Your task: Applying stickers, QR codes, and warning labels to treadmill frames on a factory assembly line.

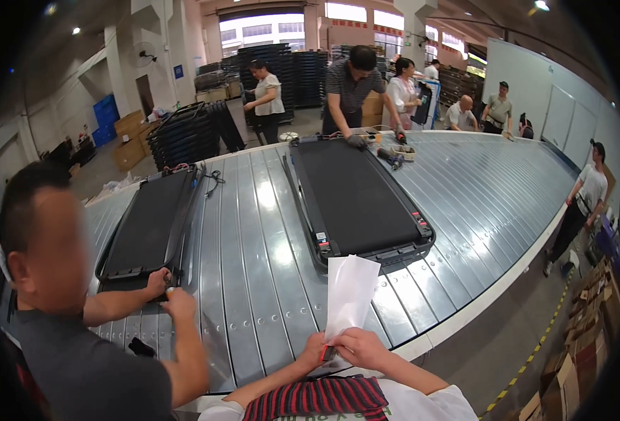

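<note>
Close to my body, both hands meet at the lower end of a glossy white sheet (350, 291), which stands up over the conveyor's near edge. My left hand (312, 353) is closed around a small red-and-black object (328, 353), whose exact kind I cannot make out. My right hand (363, 349) pinches the sheet's bottom corner beside it. Just beyond the sheet lies a black treadmill base (355, 193) with a dark belt and a frame around it. The sheet's top overlaps the near end of that frame.
A wide metal slat conveyor (254, 281) curves across the view. At left, a co-worker (92, 337) works on another treadmill base (152, 224). Across the conveyor, a person in gloves (354, 91) handles tools near a power drill (390, 158). Cardboard boxes (590, 330) stand at right.
</note>
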`<state>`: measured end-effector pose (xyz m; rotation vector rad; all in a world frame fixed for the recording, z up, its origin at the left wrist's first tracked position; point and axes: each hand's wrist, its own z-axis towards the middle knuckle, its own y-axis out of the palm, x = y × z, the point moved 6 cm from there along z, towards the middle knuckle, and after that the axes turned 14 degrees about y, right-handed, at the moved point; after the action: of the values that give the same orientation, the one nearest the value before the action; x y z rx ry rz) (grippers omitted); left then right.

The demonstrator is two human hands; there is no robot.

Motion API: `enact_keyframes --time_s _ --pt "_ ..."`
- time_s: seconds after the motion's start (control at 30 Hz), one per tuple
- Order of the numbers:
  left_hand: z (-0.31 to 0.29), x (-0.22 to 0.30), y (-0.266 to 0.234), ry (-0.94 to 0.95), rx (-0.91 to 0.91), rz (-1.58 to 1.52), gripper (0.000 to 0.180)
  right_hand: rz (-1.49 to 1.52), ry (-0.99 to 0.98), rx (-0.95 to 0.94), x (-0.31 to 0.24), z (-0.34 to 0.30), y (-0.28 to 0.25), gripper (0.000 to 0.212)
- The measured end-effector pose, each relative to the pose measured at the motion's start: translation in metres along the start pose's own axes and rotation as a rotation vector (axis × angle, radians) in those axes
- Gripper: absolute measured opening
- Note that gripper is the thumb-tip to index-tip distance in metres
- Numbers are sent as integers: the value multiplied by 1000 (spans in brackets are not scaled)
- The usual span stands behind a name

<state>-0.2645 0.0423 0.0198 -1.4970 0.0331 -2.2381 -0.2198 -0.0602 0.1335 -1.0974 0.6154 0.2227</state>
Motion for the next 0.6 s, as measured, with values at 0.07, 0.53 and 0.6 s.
enact_keyframes --time_s 0.07,0.53,0.6 --pt "-3 3 -4 83 -62 173 31 14 5 -15 -2 2 5 15" --pt "-53 -32 -73 -427 279 12 35 25 -80 -195 -33 27 65 9" --pt "-76 -47 -96 -539 450 30 34 135 -45 -86 -31 28 62 10"
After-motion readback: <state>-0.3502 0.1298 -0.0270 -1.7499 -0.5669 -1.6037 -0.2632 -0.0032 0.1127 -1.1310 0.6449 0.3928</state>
